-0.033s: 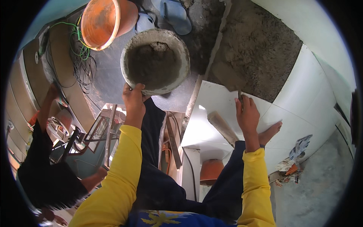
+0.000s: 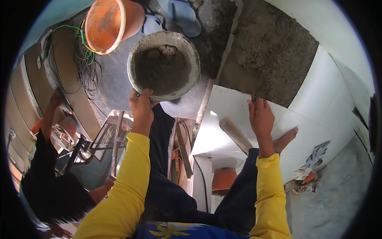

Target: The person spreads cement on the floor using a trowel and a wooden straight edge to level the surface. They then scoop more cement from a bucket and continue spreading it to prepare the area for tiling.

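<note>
My left hand (image 2: 141, 107) is closed on the near rim of a bucket (image 2: 194, 75), its thumb over the edge. The bucket is crusted grey, tilted toward me, and holds dark wet mortar (image 2: 161, 69). In my right hand (image 2: 261, 119) is a trowel (image 2: 253, 96), gripped by the handle. Its blade reaches over the near left part of a mortar bed (image 2: 274, 51) and is hard to tell from it. White tiles (image 2: 223, 101) border the bed on its near and right sides.
A wooden block or float (image 2: 235, 134) lies on the tiles beside my bare foot (image 2: 285, 140). Beyond the mortar bucket are an orange bucket (image 2: 104, 26), slippers (image 2: 184, 18) and coiled cables (image 2: 88, 71). A person in black (image 2: 53, 195) is at the left, near steps.
The trowel blade, plainly visible before, now blends into the mortar. My right hand has shifted very slightly; my left hand keeps its hold on the bucket.
</note>
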Demonstrator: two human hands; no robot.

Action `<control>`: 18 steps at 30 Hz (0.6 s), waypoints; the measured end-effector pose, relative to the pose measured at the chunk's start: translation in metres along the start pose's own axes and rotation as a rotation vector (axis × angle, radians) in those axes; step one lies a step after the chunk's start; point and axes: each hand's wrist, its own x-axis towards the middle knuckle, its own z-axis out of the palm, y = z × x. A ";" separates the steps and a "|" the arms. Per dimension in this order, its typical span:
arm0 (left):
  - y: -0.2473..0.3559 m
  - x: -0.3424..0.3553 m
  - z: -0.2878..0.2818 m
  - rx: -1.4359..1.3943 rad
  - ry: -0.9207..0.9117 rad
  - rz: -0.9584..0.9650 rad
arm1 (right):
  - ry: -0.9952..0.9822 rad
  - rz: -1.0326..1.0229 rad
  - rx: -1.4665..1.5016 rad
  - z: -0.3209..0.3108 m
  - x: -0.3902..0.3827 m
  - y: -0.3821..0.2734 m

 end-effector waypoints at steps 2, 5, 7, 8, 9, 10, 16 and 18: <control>-0.003 0.001 -0.003 0.023 0.008 0.000 | 0.002 0.076 -0.073 -0.008 0.019 -0.007; -0.001 0.006 0.000 0.074 -0.041 -0.010 | 0.261 0.089 0.034 -0.007 0.044 0.036; 0.000 0.004 0.002 0.061 -0.043 -0.009 | 0.297 0.175 0.242 -0.010 0.044 0.055; 0.001 0.002 0.002 0.055 -0.045 -0.009 | 0.315 0.218 0.347 -0.012 0.043 0.058; 0.001 0.002 0.003 0.059 -0.046 -0.009 | 0.247 0.159 0.370 -0.009 0.037 0.059; 0.001 0.002 0.002 0.063 -0.047 -0.010 | 0.179 0.099 0.392 -0.004 0.028 0.057; 0.000 -0.003 0.009 0.047 -0.061 0.051 | 0.013 -0.118 0.324 0.041 0.003 -0.004; -0.001 -0.003 0.009 0.058 -0.068 0.052 | 0.041 -0.115 0.344 0.047 0.010 -0.019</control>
